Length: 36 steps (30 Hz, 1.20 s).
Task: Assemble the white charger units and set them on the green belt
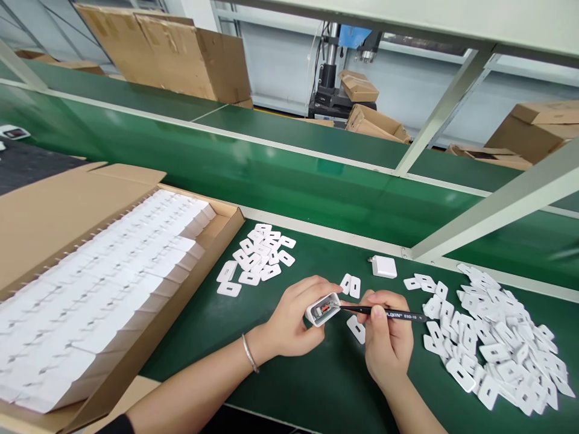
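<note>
In my left hand (296, 319) is a white charger housing (315, 319), its open end turned toward the right and showing metal and orange parts inside. My right hand (388, 337) is closed around black tweezers (400, 314) marked ESD-10. Their tips reach the rim of the housing's opening; whether they touch anything inside I cannot tell. Under and beside my hands lie a few loose white end plates (356, 329) with slots. A white charger (383, 266) with metal prongs rests farther back.
A large pile of white end plates (502, 343) spreads at the right, and a smaller pile (262, 253) sits left of centre. At the left stands an open cardboard box (221, 232) with rows of white dividers. A slanting metal post (497, 202) rises behind the right pile.
</note>
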Tool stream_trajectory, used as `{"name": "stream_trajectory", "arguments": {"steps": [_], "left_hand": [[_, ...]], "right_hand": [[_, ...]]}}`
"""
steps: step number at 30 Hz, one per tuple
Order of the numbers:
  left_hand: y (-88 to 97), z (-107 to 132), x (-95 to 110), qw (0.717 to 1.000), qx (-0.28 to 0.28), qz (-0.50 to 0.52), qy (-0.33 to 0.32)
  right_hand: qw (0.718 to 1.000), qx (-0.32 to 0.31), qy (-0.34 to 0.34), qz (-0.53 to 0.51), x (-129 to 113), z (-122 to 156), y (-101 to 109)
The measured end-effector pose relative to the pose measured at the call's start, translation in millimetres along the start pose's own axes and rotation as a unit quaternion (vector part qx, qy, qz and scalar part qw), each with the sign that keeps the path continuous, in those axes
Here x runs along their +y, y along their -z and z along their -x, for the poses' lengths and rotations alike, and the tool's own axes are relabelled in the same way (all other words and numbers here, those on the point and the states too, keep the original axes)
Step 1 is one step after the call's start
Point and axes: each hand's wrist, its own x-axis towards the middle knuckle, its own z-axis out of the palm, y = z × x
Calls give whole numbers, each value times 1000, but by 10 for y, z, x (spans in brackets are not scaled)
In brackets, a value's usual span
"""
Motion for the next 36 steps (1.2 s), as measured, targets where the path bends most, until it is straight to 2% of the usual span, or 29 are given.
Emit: {"name": "stream_trajectory", "arguments": {"steps": [17, 30, 36], "left_hand": [[-4, -3, -1, 1000, 4, -12, -1], [-1, 9, -20, 1000, 2, 1, 1], [3, -7, 0, 1000, 3, -3, 1]], "right_hand": [[999, 4, -7, 45, 15, 12, 20], [1000, -7, 2, 4, 6, -2, 9], [1000, -13, -2, 17, 11, 15, 33]]}}
